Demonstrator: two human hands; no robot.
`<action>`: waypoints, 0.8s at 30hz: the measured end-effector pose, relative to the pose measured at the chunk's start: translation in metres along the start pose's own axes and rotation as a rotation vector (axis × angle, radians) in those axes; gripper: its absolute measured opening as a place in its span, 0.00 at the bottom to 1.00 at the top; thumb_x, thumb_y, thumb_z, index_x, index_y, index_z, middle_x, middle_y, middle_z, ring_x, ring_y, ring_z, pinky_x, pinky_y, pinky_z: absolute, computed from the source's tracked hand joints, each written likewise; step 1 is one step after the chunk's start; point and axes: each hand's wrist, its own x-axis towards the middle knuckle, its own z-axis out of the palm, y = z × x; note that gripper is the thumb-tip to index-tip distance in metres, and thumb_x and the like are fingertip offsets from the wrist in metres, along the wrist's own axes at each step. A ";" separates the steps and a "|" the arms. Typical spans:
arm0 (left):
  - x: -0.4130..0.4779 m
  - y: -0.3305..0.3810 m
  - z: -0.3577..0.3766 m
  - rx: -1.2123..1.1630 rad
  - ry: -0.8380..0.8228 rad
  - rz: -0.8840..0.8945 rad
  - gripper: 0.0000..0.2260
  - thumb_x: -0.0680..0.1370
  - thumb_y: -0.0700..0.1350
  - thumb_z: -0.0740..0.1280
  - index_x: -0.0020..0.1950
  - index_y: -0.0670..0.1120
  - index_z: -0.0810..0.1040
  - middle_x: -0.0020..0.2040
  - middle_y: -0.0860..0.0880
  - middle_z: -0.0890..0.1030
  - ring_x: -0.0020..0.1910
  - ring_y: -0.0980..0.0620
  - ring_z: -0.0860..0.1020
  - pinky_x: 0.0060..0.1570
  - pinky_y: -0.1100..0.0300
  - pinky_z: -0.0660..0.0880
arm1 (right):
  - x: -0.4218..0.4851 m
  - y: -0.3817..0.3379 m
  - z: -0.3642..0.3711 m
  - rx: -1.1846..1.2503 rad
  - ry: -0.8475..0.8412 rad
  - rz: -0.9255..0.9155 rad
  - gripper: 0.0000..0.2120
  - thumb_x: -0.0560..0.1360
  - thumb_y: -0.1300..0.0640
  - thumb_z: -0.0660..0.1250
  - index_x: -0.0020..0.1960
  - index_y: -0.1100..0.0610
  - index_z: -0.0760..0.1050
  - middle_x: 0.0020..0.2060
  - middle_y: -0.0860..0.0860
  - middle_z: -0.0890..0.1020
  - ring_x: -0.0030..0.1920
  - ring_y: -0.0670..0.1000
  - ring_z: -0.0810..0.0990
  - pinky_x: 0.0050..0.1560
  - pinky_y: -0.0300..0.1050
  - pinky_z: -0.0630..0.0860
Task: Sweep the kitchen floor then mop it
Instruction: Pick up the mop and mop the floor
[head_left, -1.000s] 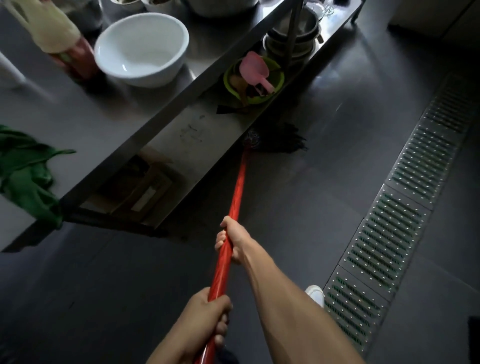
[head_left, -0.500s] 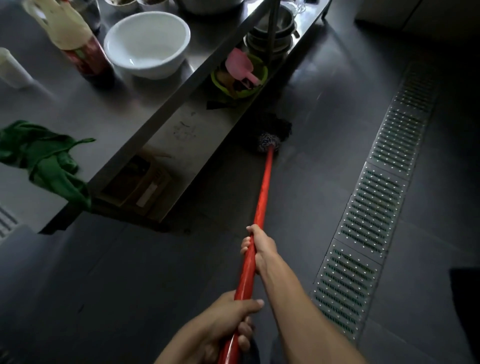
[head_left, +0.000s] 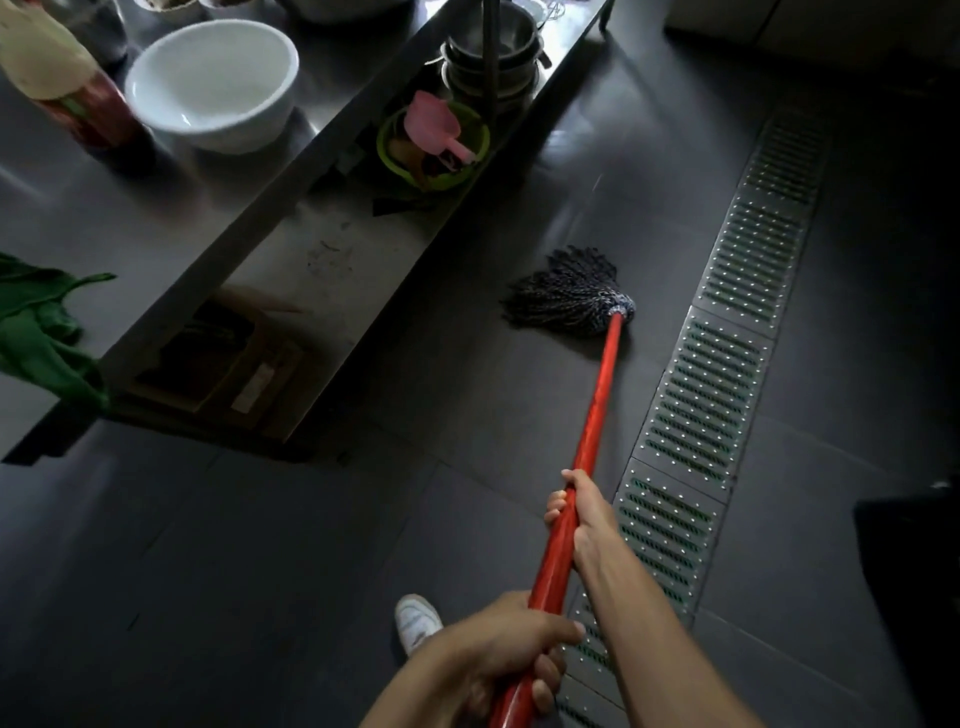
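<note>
A mop with a red handle (head_left: 597, 410) and a dark string head (head_left: 571, 296) lies on the dark tiled floor (head_left: 260, 571), its strands fanned to the left. My right hand (head_left: 576, 512) grips the handle about halfway up. Lower down the frame my left hand (head_left: 498, 654) grips the handle near its top end. The mop head sits between the steel table and the floor drain, out in the open.
A steel table (head_left: 208, 260) on the left holds a white bowl (head_left: 213, 85), a bottle and a green cloth (head_left: 36, 332); its lower shelf carries a green bowl with a pink scoop (head_left: 434, 130), pots and a box. A metal drain grate (head_left: 727, 364) runs along the right. My white shoe (head_left: 415, 621) shows below.
The mop head has come out from under the table's shelf and swung right towards the drain grate. Both hands moved right with the handle.
</note>
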 end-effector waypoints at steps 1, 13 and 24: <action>0.001 0.001 0.005 0.020 -0.009 -0.006 0.07 0.81 0.38 0.65 0.56 0.45 0.70 0.26 0.51 0.67 0.21 0.58 0.65 0.21 0.67 0.65 | -0.002 -0.004 -0.007 0.007 0.005 -0.002 0.14 0.77 0.60 0.63 0.35 0.54 0.64 0.17 0.49 0.67 0.14 0.44 0.65 0.15 0.31 0.62; -0.004 -0.019 -0.016 0.426 0.070 0.066 0.07 0.78 0.45 0.69 0.52 0.45 0.73 0.26 0.50 0.73 0.22 0.54 0.70 0.24 0.62 0.70 | -0.021 0.027 -0.031 0.001 0.165 -0.176 0.12 0.82 0.58 0.62 0.41 0.57 0.66 0.26 0.54 0.73 0.18 0.47 0.69 0.17 0.33 0.66; -0.090 -0.078 -0.143 0.362 0.170 0.120 0.11 0.80 0.43 0.68 0.61 0.42 0.72 0.32 0.48 0.72 0.25 0.53 0.71 0.25 0.60 0.70 | -0.040 0.168 0.047 -0.232 0.109 -0.228 0.06 0.83 0.56 0.55 0.59 0.52 0.65 0.31 0.54 0.67 0.23 0.48 0.66 0.19 0.36 0.66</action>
